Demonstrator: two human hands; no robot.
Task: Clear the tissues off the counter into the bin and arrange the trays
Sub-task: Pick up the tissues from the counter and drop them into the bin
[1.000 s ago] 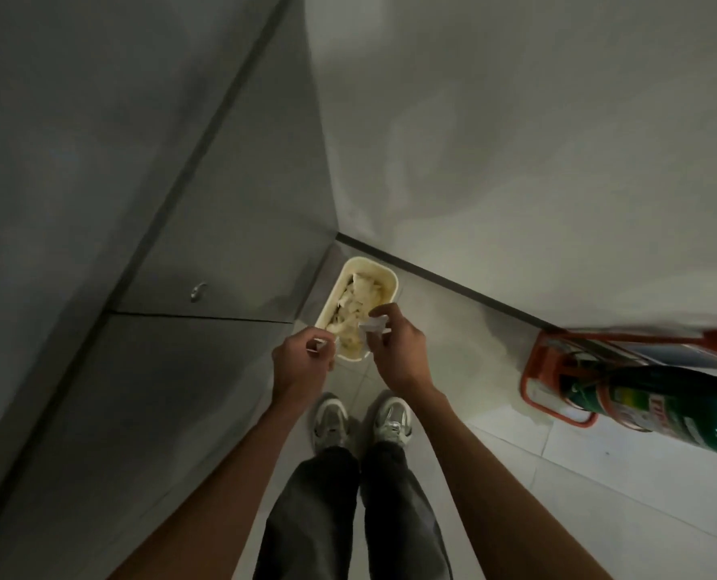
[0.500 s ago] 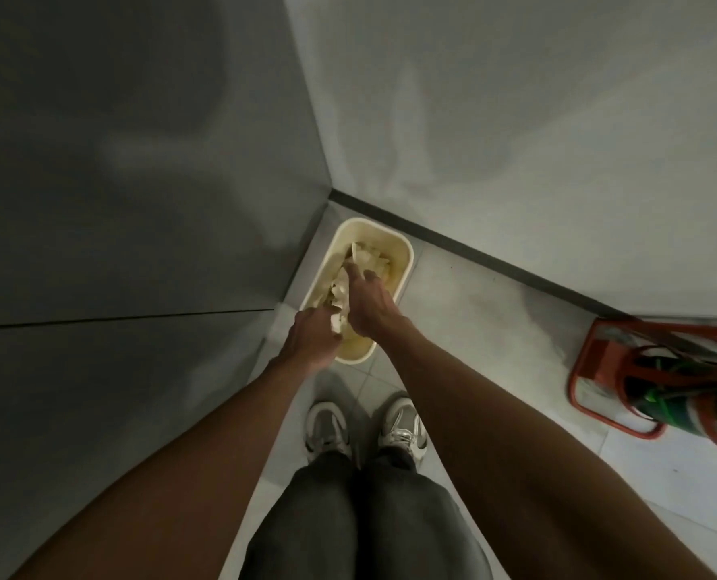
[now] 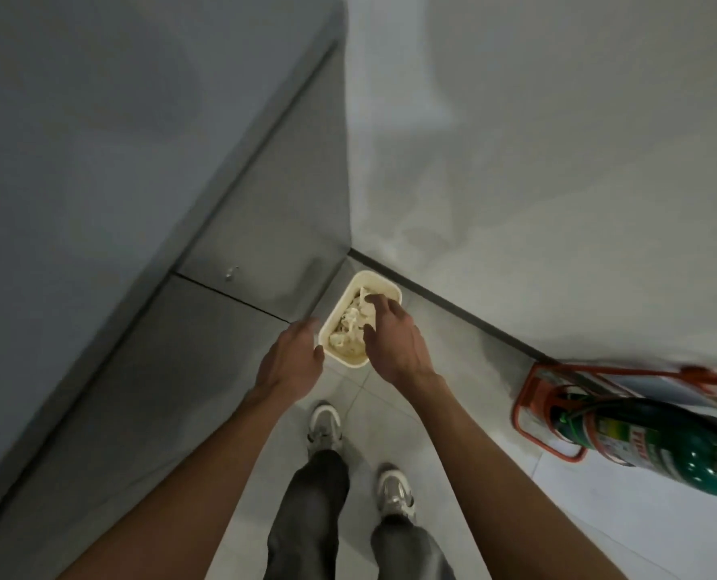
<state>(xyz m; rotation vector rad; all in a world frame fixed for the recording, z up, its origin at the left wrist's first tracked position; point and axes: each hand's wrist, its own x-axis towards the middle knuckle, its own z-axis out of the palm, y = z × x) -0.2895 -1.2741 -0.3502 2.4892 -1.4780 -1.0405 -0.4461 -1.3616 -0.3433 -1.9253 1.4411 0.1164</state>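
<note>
Head view, looking down: your bin [image 3: 384,283], a cream rectangular tub, stands on the tiled floor [image 3: 465,370] in the corner where the grey cabinet [image 3: 231,194] meets the white wall [image 3: 557,152]; its left side lies close against the cabinet base. Crumpled tissues [image 3: 348,326] fill the bin, pale and heaped, with one piece standing up near the far end.

Your right grip [image 3: 396,343] hangs directly over the right half of the bin, back of the hand upward; the fingers [image 3: 377,304] are spread and relaxed, pointing down toward the heap; whether the fingertips touch the upright piece, you cannot tell from this angle. Your left grip [image 3: 294,357] sits just beside the bin's near left corner, slack and wide, fingers loosely extended; the thumb tip lies at the rim, and contact cannot be confirmed.

Both bare forearms run in from the bottom edge; your pale trainers [image 3: 325,424] stand on the floor behind the bin, the left foot ahead of the right, below dark trousers [image 3: 313,508].

On the right, well apart from the bin, a green cylinder [image 3: 662,445] sits in a red metal stand [image 3: 530,395] against the wall; a small knob [image 3: 232,272] shows on the cabinet front.
</note>
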